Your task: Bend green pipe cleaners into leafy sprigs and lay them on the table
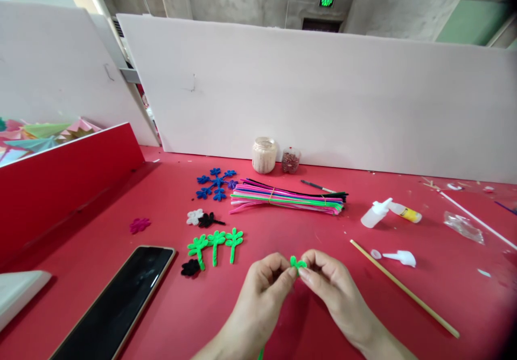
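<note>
Between my two hands a green pipe cleaner (298, 263) is bent into small loops. My left hand (270, 282) pinches its left side, and a green tail shows below my left wrist. On the other side, the thumb and fingers of my right hand (332, 282) pinch the loops. To the left lie several finished green pipe-cleaner sprigs (216, 239), each with leaf loops on a twisted stem. Beyond my hands rests a banded bundle of coloured pipe cleaners (286, 197).
Blue flower shapes (217, 184), a white flower (195, 217), black flowers (190, 268) and a magenta flower (140, 225) lie left. A phone (117, 300) is front left. Right are a wooden stick (404, 287), glue bottles (375, 214) and a white scoop (400, 257). Jars (264, 156) stand behind.
</note>
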